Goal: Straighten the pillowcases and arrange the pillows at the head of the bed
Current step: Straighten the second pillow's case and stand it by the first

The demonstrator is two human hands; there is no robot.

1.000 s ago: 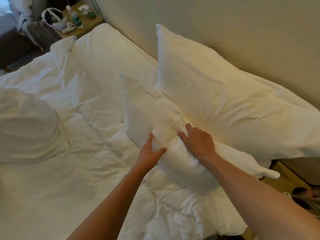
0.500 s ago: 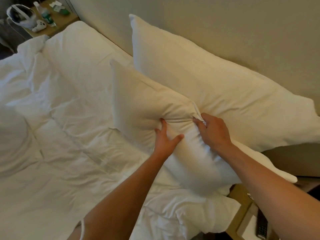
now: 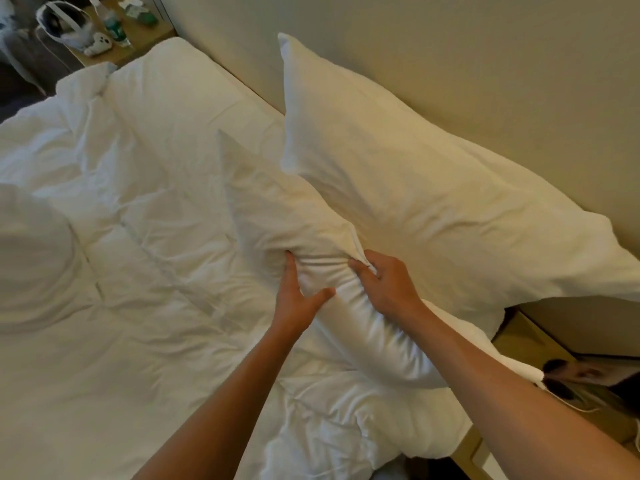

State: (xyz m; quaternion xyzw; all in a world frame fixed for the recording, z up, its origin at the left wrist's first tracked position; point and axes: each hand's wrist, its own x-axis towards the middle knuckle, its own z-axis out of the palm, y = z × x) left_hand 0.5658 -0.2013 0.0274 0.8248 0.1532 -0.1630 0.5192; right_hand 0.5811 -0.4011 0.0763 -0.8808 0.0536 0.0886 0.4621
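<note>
head view: your left hand [image 3: 298, 299] and right hand [image 3: 384, 289] pinch the front pillow [image 3: 277, 209], bunching its pillowcase between them.

A rumpled pillow [image 3: 31, 251] runs off the left edge; small bedside items [image 3: 100, 43] blur, and dark objects [image 3: 571, 375] at right stay unidentifiable.

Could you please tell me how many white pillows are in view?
2: one large white pillow leaning against the wall, one smaller white pillow gripped by both hands; others may be hidden.

Two pillows, front pillow [image 3: 277, 216] and back pillow [image 3: 433, 174]; two hands; one bottle [image 3: 112, 24].
</note>
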